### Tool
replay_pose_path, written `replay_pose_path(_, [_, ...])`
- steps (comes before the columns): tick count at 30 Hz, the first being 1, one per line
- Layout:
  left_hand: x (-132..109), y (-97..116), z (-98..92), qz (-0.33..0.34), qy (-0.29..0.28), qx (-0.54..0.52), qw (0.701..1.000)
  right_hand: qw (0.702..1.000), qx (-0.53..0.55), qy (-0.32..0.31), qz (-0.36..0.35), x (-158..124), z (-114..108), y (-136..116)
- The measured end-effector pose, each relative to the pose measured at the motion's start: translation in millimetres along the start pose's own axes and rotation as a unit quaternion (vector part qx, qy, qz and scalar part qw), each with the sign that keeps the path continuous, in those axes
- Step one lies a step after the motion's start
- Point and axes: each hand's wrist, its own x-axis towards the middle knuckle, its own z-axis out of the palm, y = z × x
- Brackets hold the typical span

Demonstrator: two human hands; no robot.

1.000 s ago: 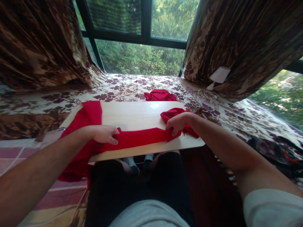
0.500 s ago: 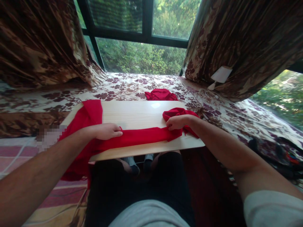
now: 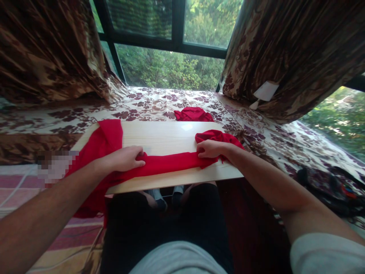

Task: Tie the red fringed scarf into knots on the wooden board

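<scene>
A long red cloth (image 3: 168, 162) lies in a folded strip along the near side of a pale wooden board (image 3: 159, 137). Its left part spreads over the board's corner and hangs down. My left hand (image 3: 129, 158) is closed at the left end of the strip, thumb and fingers around the fabric's upper edge. At the right end, my right hand (image 3: 209, 148) pinches the same edge, next to a bunched red part (image 3: 212, 134). Whether that bunch belongs to the same piece I cannot tell.
Another crumpled red cloth (image 3: 194, 113) lies just beyond the board on the floral cover (image 3: 142, 104). A small white lamp (image 3: 266, 91) stands at the back right. Dark straps or a bag (image 3: 327, 186) lie at the right. Striped bedding (image 3: 19, 190) is at the left.
Both hands have shifted slightly left along the strip. The left thumb and fingers have parted a little more, and the strip's upper edge lies straighter between the hands.
</scene>
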Motion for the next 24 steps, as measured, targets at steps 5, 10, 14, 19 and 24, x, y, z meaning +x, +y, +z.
replay_pose_path(5, [-2, -2, 8.8, -0.012, 0.018, -0.003, 1.0, 0.999, 0.019, 0.023, 0.013, 1, 11, -16])
replay_pose_path(10, [-3, -3, 9.3, -0.006, 0.013, -0.033, 0.999, 1.0, 0.005, 0.003, -0.005, 3, 11, -24])
replay_pose_path(14, [-6, -6, 8.8, -0.001, 0.009, -0.08, 0.997, 0.986, 0.163, -0.004, -0.023, 3, 3, -22])
replay_pose_path(19, [-8, -10, 18.3, 0.019, 0.023, -0.13, 0.991, 0.883, 0.465, 0.012, -0.066, 5, 4, -20])
replay_pose_path(24, [-13, -9, 30.9, 0.014, 0.072, -0.134, 0.988, 0.885, 0.448, -0.114, -0.064, 1, -1, -15])
